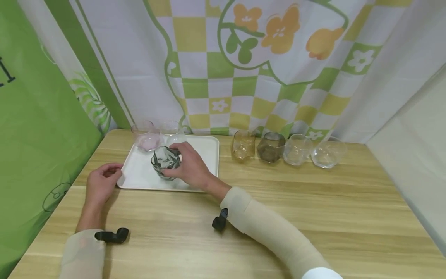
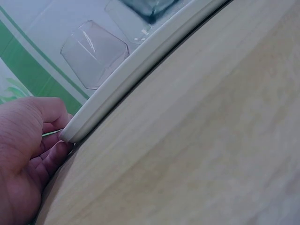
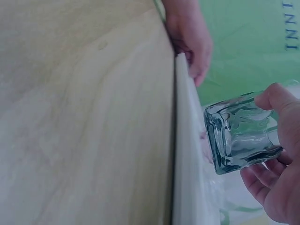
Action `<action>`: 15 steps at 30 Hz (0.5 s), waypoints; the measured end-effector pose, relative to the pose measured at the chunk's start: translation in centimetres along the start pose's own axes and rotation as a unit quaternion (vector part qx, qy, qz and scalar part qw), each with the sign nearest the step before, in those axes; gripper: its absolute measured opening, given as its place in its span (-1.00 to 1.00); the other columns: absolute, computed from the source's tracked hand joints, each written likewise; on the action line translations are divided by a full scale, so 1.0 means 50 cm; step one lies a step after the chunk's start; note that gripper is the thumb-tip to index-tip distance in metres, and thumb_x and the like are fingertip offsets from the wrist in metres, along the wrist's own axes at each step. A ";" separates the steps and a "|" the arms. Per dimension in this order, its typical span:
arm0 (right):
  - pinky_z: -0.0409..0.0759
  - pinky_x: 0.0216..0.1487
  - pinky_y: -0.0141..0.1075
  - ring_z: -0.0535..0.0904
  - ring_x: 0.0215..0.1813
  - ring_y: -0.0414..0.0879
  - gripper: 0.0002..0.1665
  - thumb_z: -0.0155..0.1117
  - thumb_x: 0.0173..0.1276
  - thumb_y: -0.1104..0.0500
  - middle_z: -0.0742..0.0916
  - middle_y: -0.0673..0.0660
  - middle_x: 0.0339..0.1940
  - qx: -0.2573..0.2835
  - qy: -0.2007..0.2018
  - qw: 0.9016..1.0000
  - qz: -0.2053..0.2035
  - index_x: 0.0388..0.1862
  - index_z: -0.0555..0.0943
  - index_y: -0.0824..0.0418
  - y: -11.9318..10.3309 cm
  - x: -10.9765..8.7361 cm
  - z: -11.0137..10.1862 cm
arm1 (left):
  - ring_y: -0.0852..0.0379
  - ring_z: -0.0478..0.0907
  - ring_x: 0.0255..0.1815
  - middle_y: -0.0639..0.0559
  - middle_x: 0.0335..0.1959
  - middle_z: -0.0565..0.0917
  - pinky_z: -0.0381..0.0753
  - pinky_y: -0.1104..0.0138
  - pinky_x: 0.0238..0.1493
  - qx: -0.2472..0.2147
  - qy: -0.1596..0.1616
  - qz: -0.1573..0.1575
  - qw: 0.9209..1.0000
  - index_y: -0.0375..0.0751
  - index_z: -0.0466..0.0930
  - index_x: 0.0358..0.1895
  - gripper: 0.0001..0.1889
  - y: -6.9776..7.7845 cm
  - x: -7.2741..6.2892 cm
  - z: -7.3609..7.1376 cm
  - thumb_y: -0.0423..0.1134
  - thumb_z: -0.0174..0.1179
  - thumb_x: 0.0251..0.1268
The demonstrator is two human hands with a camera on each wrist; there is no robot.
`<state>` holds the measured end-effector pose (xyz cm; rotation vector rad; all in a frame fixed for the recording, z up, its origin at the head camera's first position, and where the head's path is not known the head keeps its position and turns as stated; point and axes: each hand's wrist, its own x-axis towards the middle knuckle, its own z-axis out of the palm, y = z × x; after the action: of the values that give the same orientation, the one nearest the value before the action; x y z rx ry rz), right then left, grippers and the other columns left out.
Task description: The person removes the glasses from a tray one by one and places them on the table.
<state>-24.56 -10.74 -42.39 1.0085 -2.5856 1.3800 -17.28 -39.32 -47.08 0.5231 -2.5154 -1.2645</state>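
Observation:
My right hand (image 1: 191, 164) grips a grey-green glass tumbler (image 1: 163, 159) by its sides, over the front middle of the white tray (image 1: 136, 178). In the right wrist view the tumbler (image 3: 239, 133) is held between thumb and fingers, its base apart from the tray. My left hand (image 1: 101, 184) holds the tray's front left corner; in the left wrist view the fingers (image 2: 54, 112) are curled at its rim. At the tray's back left stand a pinkish glass (image 1: 148, 141) and a clear glass (image 1: 171, 131), side by side.
Right of the tray, an amber glass (image 1: 243, 145), a dark brown glass (image 1: 271, 147) and two clear glasses, one (image 1: 297, 150) beside the other (image 1: 326, 153), stand in a row on the wooden table (image 1: 278, 201). A patterned curtain (image 1: 223, 89) hangs behind.

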 end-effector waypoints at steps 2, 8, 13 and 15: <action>0.48 0.03 -0.42 0.50 0.02 -0.17 -0.18 0.68 0.09 0.03 0.57 0.05 0.10 0.010 0.007 1.000 -0.004 0.29 0.52 0.20 0.004 -0.006 -0.015 | 0.26 0.48 -0.24 -0.20 -0.06 0.66 0.46 0.52 -0.28 -0.002 0.005 0.003 1.000 -0.40 0.66 0.15 -0.68 -0.001 0.000 -0.001 -0.30 0.20 0.45; 0.54 -0.09 -0.38 0.51 -0.03 -0.13 -0.21 0.69 0.06 0.09 0.60 0.09 0.04 0.021 0.026 0.999 -0.017 0.26 0.55 0.23 0.022 -0.030 -0.059 | 0.33 0.48 -0.30 -0.07 -0.18 0.68 0.46 0.53 -0.29 -0.011 0.011 0.021 1.000 -0.43 0.68 0.11 -0.70 -0.007 0.000 0.002 -0.32 0.22 0.43; 0.64 -0.10 -0.24 0.55 0.01 -0.04 -0.21 0.70 0.06 0.15 0.61 0.14 0.05 0.027 0.035 0.998 -0.034 0.24 0.54 0.30 0.036 -0.054 -0.097 | 0.32 0.48 -0.30 -0.08 -0.17 0.68 0.45 0.53 -0.29 -0.009 0.015 0.022 1.000 -0.41 0.69 0.10 -0.70 -0.007 -0.002 0.004 -0.30 0.22 0.43; 0.65 -0.10 -0.18 0.56 0.02 0.01 -0.20 0.71 0.05 0.17 0.61 0.16 0.06 0.025 0.038 0.998 -0.038 0.24 0.53 0.31 0.042 -0.065 -0.113 | 0.32 0.48 -0.29 -0.13 -0.15 0.68 0.46 0.53 -0.29 -0.011 0.014 0.023 1.000 -0.41 0.68 0.10 -0.70 -0.007 -0.002 0.005 -0.31 0.22 0.43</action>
<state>-24.60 -3.96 -41.58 1.0291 -2.4445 1.4413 -17.22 -39.28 -47.50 0.4709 -2.4733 -1.2589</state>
